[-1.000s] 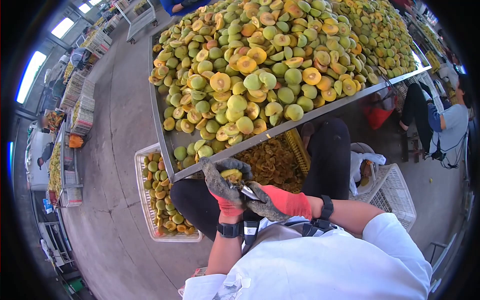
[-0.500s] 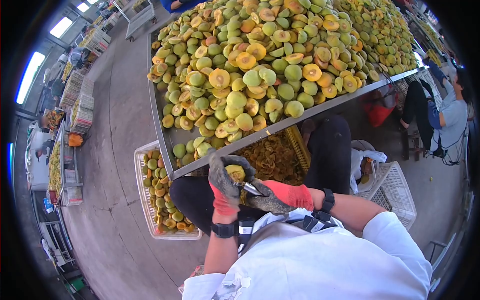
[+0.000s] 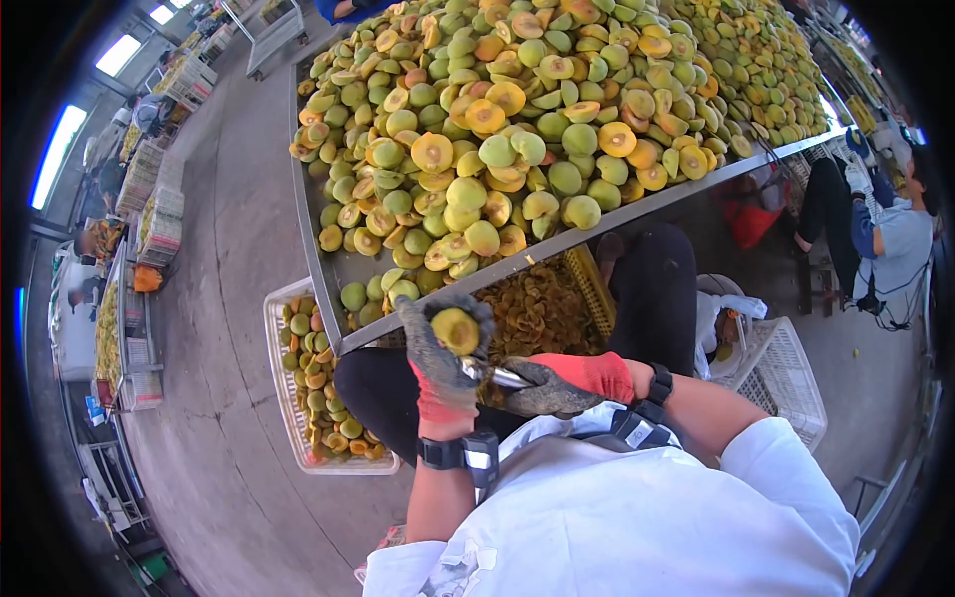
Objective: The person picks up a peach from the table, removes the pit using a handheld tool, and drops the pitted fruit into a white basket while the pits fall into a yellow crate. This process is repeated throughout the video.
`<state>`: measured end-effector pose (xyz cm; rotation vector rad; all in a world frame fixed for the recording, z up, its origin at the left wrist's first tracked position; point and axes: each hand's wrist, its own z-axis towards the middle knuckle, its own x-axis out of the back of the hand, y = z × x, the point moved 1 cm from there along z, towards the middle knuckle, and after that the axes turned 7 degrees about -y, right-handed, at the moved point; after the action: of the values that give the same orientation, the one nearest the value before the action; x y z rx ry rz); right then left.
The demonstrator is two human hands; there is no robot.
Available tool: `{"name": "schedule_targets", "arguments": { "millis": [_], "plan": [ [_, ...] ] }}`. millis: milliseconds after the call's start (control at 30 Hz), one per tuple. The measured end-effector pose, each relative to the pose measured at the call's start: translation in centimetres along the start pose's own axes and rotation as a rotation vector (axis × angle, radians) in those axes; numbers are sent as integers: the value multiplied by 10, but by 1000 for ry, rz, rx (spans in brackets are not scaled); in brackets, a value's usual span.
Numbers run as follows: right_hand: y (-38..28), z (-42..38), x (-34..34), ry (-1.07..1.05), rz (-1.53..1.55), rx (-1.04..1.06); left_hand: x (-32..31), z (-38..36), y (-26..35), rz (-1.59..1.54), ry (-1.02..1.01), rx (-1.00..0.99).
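My left hand (image 3: 434, 363), in a grey-palmed red glove, is wrapped around a peach half (image 3: 455, 331) with its yellow cut face turned up. In my right hand (image 3: 557, 386), gloved alike, is a shiny metal hand tool (image 3: 509, 378). Its tip points at my left hand, just below the fruit; the tip's exact shape cannot be made out. Both hands are over my lap, close to the near edge of a metal-rimmed table (image 3: 438, 301). A large heap of green and yellow peaches (image 3: 477, 189), many cut in half, lies on the table.
A white crate (image 3: 298, 453) of peach halves stands to the left. Below the table edge, a yellow crate (image 3: 594, 298) holds brownish scraps. Another white crate (image 3: 786, 378) is at the right, near a seated person (image 3: 890, 244) and a red bag (image 3: 751, 214).
My left hand has opened up the view of the peach half, turning its cut face upward. The tool has drawn slightly down and away from the fruit's face.
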<state>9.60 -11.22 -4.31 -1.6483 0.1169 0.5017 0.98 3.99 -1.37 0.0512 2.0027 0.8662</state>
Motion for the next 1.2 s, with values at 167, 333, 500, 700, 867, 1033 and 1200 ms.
{"name": "schedule_targets", "arguments": {
  "millis": [167, 333, 500, 700, 867, 1033, 1200],
  "plan": [
    [-46, -12, -9, 200, -254, -330, 14, 11, 15, -91, -18, -204],
    [-45, 0, -8, 420, -728, -6, -4, -1, 4, 413, -35, -179],
    [-18, -9, 2, 595, -516, -26, 5, -1, 14, 393, 55, -310],
    [-39, 10, -22, 497, 171, -224, -12, -5, -2, -156, -175, -180],
    [-42, 8, -14, 632, 309, -66, -15, -18, -6, 343, -282, -76],
    [-44, -3, -1, 658, 263, -101, 0, -20, 10, 504, -193, 210],
    [-45, -10, -3, 762, -51, -164, 11, -21, 2, 350, -182, 163]
  ]
}}
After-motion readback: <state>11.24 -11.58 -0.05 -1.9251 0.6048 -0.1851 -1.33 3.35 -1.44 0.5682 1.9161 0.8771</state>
